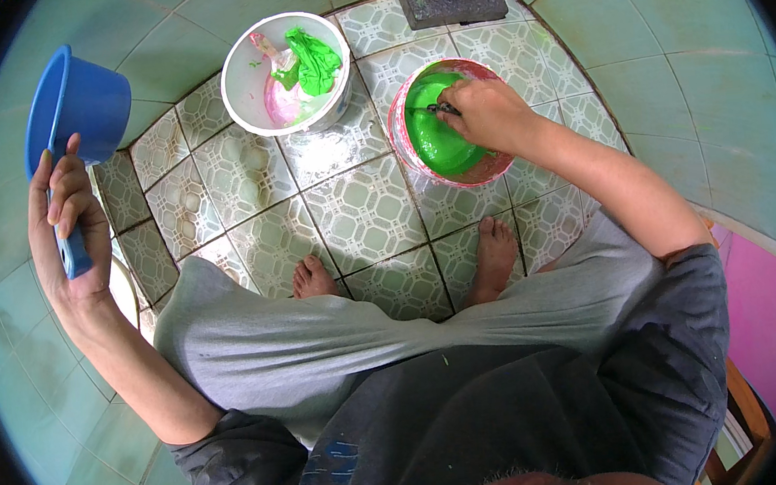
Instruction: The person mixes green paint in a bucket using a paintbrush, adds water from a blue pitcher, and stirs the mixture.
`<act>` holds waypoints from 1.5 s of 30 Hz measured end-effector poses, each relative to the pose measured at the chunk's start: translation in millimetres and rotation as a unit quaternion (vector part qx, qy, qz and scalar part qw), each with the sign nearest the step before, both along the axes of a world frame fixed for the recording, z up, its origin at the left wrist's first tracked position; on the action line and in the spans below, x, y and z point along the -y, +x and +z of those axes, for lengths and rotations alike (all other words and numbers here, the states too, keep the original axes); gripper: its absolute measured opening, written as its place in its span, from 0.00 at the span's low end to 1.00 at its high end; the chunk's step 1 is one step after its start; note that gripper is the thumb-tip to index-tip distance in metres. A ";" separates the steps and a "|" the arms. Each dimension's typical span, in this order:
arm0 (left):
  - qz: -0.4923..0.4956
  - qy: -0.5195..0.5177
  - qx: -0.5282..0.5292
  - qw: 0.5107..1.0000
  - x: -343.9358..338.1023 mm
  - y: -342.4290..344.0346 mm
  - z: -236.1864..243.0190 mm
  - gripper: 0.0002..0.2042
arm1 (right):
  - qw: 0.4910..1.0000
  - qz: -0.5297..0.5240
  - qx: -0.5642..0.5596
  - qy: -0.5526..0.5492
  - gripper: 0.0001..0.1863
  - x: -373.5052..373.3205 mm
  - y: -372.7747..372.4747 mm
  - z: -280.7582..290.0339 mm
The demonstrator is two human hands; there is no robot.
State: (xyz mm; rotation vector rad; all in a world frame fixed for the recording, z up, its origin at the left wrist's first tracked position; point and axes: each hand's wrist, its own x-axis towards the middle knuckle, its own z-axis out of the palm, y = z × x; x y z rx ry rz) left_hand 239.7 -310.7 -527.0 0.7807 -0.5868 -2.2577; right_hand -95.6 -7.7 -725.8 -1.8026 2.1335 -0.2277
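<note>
With a round blue plastic dipper [97, 106] clasped at left by the left hand [68, 211], the dark tool [441, 108] pinched by the right hand [493, 117] is best moved gently through green liquid [446, 145] in the far-right red-rimmed bucket [400, 143].

Floor [363, 212]: square patterned tiles, pale green and white, dark joint lines; wet sheen in places, brownish staining toward left. Dark block [456, 2]: roughly rectangular, lying near the far wall, bright green smear near its left end. Walls [661, 11]: pale green tile. Right side: pink panel [767, 308], brown wooden piece [749, 401] just below.
</note>
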 end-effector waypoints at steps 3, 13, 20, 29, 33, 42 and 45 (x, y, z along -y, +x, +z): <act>-0.001 0.005 0.001 1.000 3.0 1.1 -3.7 0.19 | 0.996 0.018 -0.080 -0.017 0.11 -2.8 -8.1 -1.7; -0.005 0.010 -0.002 1.000 0.4 -3.7 -4.2 0.19 | 0.984 0.061 -0.164 0.040 0.08 -10.3 -16.2 -0.7; -0.011 0.005 -0.006 1.000 2.8 -2.1 -7.0 0.19 | 0.999 0.022 -0.046 -0.012 0.12 -8.1 -0.3 -11.9; -0.003 -0.007 0.004 1.000 -1.9 -3.9 -3.0 0.19 | 0.985 0.032 0.072 0.155 0.16 -5.7 11.9 5.3; -0.002 0.001 -0.002 1.000 -2.8 -2.0 -2.0 0.19 | 0.967 0.063 0.064 0.239 0.17 -6.7 9.0 7.6; -0.008 0.001 -0.004 1.000 -2.1 -1.7 -1.4 0.19 | 0.991 0.031 -0.056 0.119 0.13 -8.3 -7.1 14.6; -0.006 0.000 -0.005 1.000 -1.7 -1.8 -1.7 0.19 | 0.994 0.033 -0.076 0.068 0.12 -8.6 -13.4 5.9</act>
